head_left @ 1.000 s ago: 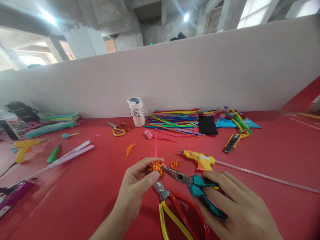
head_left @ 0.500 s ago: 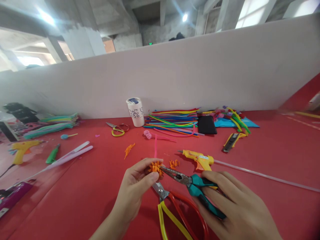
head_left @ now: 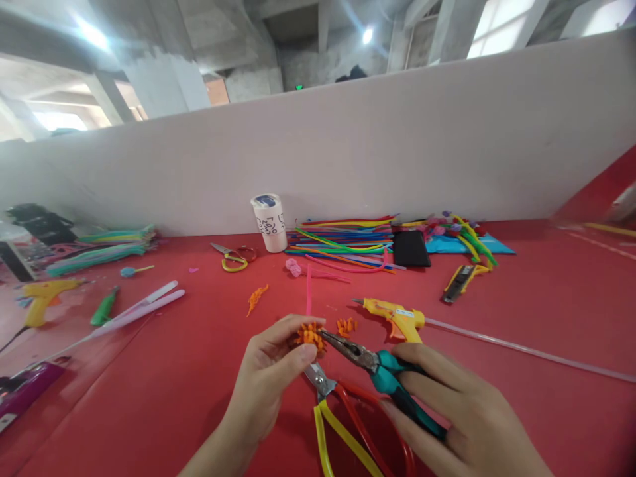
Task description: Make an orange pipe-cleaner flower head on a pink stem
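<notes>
Between the thumb and fingers of my left hand (head_left: 271, 368) is a small orange fuzzy pipe-cleaner piece (head_left: 311, 336) with many short tufts. My right hand (head_left: 457, 411) is wrapped round teal-handled needle-nose pliers (head_left: 362, 356), whose tips touch the right side of the orange piece. Another orange bit (head_left: 346, 326) lies just beyond the plier tips, and a longer orange piece (head_left: 257, 299) is further off to the left. Below my hands are scissors (head_left: 322, 387) with red and yellow handles, partly hidden by my left fingers and right hand.
A yellow glue gun (head_left: 397, 317) with a long glue stick lies at right. Along the white partition (head_left: 318, 152) stand a white cup (head_left: 269, 224) and coloured pipe cleaners (head_left: 342, 235). Small scissors (head_left: 232, 257), a utility knife (head_left: 458, 285) and a pale flat-iron tool (head_left: 144, 311) lie around.
The orange piece has turned slightly in my left fingers. My right hand and the plier handles have shifted a little, with the tips still at the piece.
</notes>
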`<state>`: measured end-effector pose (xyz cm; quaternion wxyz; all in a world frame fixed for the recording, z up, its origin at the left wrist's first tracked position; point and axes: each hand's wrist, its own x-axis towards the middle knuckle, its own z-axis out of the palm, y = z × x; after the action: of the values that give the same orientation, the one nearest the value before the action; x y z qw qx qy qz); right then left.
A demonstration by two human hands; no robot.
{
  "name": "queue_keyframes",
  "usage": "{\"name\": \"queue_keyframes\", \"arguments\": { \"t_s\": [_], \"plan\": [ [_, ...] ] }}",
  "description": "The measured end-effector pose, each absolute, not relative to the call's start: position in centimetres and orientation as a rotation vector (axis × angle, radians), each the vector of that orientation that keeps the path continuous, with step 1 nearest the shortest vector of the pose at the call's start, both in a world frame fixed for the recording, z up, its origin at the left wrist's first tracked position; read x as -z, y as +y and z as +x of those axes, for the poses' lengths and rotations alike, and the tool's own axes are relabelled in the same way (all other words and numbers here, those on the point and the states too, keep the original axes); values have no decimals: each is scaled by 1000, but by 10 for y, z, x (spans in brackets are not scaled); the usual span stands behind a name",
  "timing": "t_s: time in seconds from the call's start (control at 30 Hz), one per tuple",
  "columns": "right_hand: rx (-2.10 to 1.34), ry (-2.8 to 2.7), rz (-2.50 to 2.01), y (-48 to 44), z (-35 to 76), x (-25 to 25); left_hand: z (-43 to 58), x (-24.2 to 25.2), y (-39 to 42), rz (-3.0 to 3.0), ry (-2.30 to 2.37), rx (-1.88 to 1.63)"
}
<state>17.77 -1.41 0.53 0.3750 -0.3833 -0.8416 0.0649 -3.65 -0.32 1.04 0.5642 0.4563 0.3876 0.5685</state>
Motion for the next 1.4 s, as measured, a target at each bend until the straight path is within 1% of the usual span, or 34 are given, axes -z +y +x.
{"name": "queue_keyframes", "arguments": {
  "t_s": [0.1, 0.17, 0.23, 0.37, 0.43, 0.53, 0.67, 0.93, 1.03, 1.13, 1.27, 1.4],
  "plan": [
    [-380, -2184, -1041, -14, 179, -6, -37, -9, -3, 1117, 925, -1336],
    [-361, -2200, -1056, -14, 179, -5, -37, -9, -3, 1122, 940, -1330],
    [-195, -2188, -1043, -14, 178, -5, -37, -8, -3, 1100, 950, -1321],
    [279, -2146, -980, -15, 178, 0, -34, -9, -3, 1024, 960, -1317],
    [456, -2189, -983, -16, 181, 5, -33, -10, -3, 990, 976, -1322],
    [633, -2293, -1010, -19, 186, 15, -32, -12, -4, 955, 993, -1333],
    [735, -2357, -1006, -20, 190, 20, -32, -13, -5, 939, 990, -1339],
    [659, -2246, -954, -11, 185, 4, -31, -15, -4, 917, 933, -1345],
    [611, -2188, -946, -11, 186, 2, -32, -18, 0, 885, 933, -1417],
    [475, -2104, -947, -11, 186, 1, -32, -19, 1, 903, 942, -1458],
    [258, -2105, -942, -10, 185, -3, -32, -18, -2, 952, 982, -1400],
    [223, -2118, -947, -10, 182, -5, -32, -14, -3, 994, 1035, -1375]
  ]
}}
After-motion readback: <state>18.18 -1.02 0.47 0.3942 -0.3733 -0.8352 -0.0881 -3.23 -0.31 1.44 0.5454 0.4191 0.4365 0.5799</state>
